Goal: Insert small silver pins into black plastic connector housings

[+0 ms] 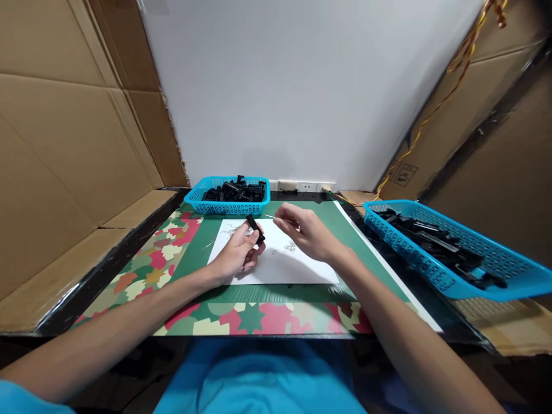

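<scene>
My left hand is closed around a small black plastic part, which is held tilted over the white sheet of paper. My right hand pinches a thin, shiny metal tool; its tip points left toward the upper end of the black part, and a small gap seems to lie between them. Whether it is a pair of tweezers or a plain pin, I cannot tell. Small metal pieces lie scattered on the paper between my hands, and more are partly hidden behind my left hand.
A blue basket full of black plastic parts stands at the back left. Another blue basket with black parts is on the right. Cardboard walls flank the table, and a yellow twisted cord hangs at the right.
</scene>
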A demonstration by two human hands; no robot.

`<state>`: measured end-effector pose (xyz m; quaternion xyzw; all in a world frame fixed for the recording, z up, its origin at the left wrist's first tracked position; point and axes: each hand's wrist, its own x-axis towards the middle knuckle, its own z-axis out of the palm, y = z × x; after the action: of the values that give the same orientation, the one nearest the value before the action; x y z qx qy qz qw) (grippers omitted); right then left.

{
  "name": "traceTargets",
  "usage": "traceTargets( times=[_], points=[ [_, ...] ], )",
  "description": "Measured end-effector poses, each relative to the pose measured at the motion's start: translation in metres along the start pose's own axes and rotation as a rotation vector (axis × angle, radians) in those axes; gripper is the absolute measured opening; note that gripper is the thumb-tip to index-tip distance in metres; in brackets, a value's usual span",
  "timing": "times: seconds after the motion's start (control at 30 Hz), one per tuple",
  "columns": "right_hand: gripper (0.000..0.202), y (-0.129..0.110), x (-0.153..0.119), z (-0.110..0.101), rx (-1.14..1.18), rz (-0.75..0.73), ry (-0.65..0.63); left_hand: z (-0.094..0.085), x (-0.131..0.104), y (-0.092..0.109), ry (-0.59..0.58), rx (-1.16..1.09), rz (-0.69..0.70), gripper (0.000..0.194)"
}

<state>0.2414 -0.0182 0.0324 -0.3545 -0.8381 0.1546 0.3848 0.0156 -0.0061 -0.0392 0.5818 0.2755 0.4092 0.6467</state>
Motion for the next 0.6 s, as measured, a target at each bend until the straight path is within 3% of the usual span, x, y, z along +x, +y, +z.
traceTargets(
  times=[0.2,0.43,0.6],
  points=[
    [0.019,0.008,0.002,0.003,-0.032,-0.102,0.037,0.001,0.001,0.002,-0.062,0.009,0.052,0.050],
    [0.024,0.000,0.003,0.011,0.437,0.150,0.234,0.002,-0.001,0.003,-0.047,-0.028,0.044,0.047],
    [0.037,0.000,0.003,0.029,0.567,0.217,0.289,0.001,0.000,0.007,-0.069,-0.107,-0.013,0.046]
  ],
)
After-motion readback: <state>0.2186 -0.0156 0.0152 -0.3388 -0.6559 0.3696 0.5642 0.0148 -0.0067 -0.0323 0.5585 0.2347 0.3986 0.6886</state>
